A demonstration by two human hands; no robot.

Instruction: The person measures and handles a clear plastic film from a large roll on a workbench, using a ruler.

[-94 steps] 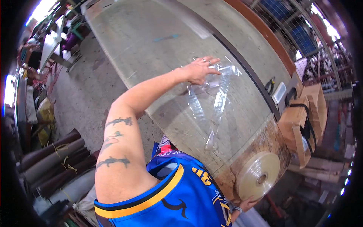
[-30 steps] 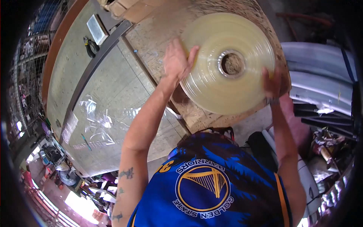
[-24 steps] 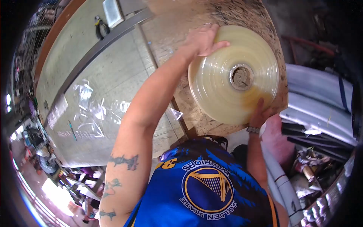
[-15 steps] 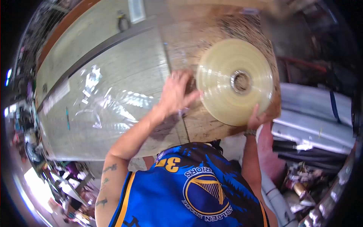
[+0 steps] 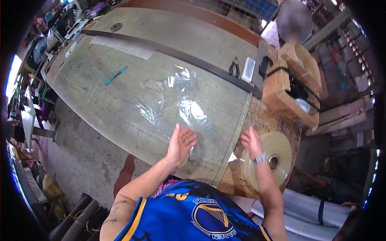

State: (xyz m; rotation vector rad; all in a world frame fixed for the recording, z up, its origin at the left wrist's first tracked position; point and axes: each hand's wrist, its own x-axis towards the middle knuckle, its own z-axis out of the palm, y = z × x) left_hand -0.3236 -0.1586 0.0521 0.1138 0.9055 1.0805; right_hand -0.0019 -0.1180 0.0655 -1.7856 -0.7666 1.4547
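My left hand (image 5: 182,145) is raised over the near part of the table, its fingers stretched out, with nothing in it. Just beyond it lies a crumpled, shiny piece of clear plastic film (image 5: 185,110). On the right, my right hand (image 5: 252,143) hovers by the upper left edge of a large roll of clear plastic film (image 5: 284,154). Its fingers are extended and hold nothing; a watch (image 5: 259,158) is on that wrist. The forearm hides part of the roll, which lies flat on a wooden board (image 5: 231,180).
A dark bar (image 5: 177,54) crosses the table (image 5: 96,100). Near its right end are pliers (image 5: 234,67) and a white rectangular object (image 5: 248,69). A teal pen-like tool (image 5: 116,75) lies at left. Cardboard boxes (image 5: 277,86) stand at right, with a person (image 5: 294,22) behind them.
Both hands have come away from the roll's edges and are now raised and apart. The view has swung left, showing more of the table and the boxes.
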